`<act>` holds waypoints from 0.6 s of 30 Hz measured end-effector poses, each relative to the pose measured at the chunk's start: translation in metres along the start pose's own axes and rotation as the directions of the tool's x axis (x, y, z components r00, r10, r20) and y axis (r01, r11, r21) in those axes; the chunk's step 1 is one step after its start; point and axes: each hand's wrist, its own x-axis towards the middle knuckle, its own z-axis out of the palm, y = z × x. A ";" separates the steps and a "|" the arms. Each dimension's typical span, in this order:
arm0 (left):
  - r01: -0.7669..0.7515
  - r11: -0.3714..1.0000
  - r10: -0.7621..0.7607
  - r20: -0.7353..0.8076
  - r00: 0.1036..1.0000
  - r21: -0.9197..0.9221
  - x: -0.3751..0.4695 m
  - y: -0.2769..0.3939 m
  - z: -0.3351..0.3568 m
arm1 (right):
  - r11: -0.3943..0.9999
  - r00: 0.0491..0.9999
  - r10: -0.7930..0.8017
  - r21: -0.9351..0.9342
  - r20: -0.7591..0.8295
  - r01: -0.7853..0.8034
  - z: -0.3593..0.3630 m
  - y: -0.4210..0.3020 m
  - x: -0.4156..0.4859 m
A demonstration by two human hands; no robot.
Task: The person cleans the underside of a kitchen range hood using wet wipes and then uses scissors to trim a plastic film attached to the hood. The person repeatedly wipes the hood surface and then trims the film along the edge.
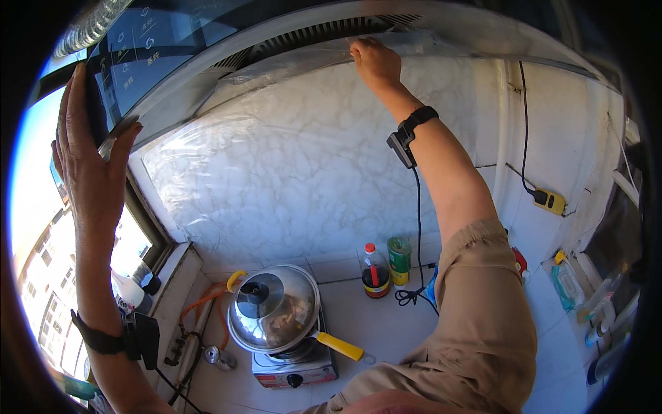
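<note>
My left hand (85, 129) is raised with its fingers straight and thumb spread, resting along the left end of the range hood (155, 111). The hood's dark glass front (155, 46) bears markings. High in the middle, my right hand (377, 61) has its fingers curled on the clear plastic film (305, 57) under the hood's vent slots (320, 32). Its fingertips are partly hidden. Wrinkled, shiny film also shows over the left part of the marbled wall panel (310, 155). Both wrists wear black straps with small devices.
Below, a lidded wok (274, 310) with a yellow handle (340, 346) sits on a gas stove (295, 370). Near it are a can (220, 357), an orange hose (196, 305), a sauce bottle (376, 274) and a green container (399, 259). A window is left; a yellow socket (551, 202) hangs right.
</note>
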 end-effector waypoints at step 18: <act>-0.006 1.000 0.006 -0.010 1.000 -0.019 0.000 0.003 -0.002 | 0.843 0.845 0.535 -0.058 -0.018 -0.535 -0.004 0.056 0.050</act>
